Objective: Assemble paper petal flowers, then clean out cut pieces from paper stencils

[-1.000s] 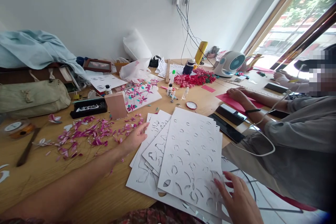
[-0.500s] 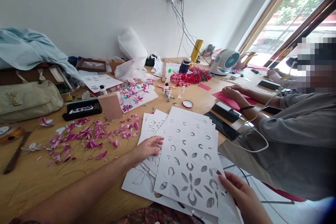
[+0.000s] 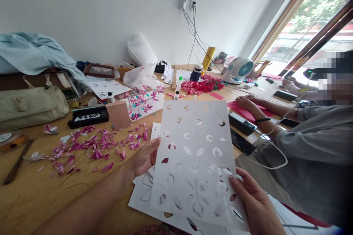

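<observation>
The right hand (image 3: 255, 198) grips the cut-out sheet (image 3: 179, 128) by its right edge, the left hand (image 3: 145, 158) its left, above other sheets (image 3: 135, 195) on the surface (image 3: 104, 209); even, light support should prevent creasing.

Both arms reach forward to the cut-out sheet (image 3: 198, 130), one at each side of it. The left forearm comes in low and slants up to the sheet's left edge, where the left hand (image 3: 147, 156) has its thumb uppermost at the edge and its fingers curled below, their tips partly hidden behind the sheet. The right hand (image 3: 255, 198) pinches the sheet's lower right edge, thumb on the front face, fingers bent behind. The right wrist lies below and to the right of the sheet.
</observation>
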`<move>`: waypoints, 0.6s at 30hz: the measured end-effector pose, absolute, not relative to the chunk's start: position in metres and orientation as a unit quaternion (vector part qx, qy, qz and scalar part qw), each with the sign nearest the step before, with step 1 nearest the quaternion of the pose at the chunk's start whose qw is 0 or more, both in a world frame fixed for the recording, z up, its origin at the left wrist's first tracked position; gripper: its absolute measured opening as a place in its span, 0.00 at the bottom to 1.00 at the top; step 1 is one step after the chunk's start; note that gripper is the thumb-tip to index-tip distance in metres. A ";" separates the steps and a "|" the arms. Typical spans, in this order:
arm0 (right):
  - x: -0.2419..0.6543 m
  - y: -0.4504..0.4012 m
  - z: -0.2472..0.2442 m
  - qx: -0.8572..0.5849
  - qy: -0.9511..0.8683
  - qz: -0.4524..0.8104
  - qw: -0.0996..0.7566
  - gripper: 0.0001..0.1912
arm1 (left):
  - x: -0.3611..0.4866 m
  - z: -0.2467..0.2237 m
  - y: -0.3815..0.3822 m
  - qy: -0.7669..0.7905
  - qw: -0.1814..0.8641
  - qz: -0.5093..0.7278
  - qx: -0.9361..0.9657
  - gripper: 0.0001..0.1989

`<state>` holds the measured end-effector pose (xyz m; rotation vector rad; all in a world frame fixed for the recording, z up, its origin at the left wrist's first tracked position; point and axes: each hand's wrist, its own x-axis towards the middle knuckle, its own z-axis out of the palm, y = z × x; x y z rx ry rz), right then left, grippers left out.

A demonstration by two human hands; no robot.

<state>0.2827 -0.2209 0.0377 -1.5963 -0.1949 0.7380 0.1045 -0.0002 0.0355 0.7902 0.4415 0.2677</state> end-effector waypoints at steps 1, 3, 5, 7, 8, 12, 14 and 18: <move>0.281 -0.212 0.038 -0.694 -0.106 0.328 0.633 0.28 | 0.102 0.039 0.001 0.216 0.898 0.125 0.362 0.20; 0.278 -0.195 0.036 -0.689 -0.148 0.338 0.624 0.26 | 0.096 0.046 0.006 0.250 0.895 0.131 0.346 0.16; 0.277 -0.179 0.032 -0.684 -0.180 0.349 0.615 0.25 | 0.090 0.050 0.011 0.270 0.883 0.166 0.346 0.12; 0.277 -0.166 0.029 -0.677 -0.202 0.357 0.611 0.25 | 0.084 0.051 0.018 0.263 0.875 0.210 0.348 0.10; 0.277 -0.160 0.027 -0.674 -0.214 0.361 0.608 0.26 | 0.080 0.051 0.021 0.255 0.873 0.225 0.349 0.09; 0.275 -0.145 0.018 -0.683 -0.262 0.362 0.578 0.26 | 0.067 0.049 0.029 0.242 0.866 0.248 0.360 0.09; 0.274 -0.140 0.016 -0.695 -0.276 0.363 0.556 0.27 | 0.062 0.048 0.030 0.236 0.860 0.259 0.371 0.10; 0.270 -0.134 0.019 -0.713 -0.294 0.357 0.527 0.26 | 0.056 0.047 0.032 0.228 0.849 0.278 0.387 0.12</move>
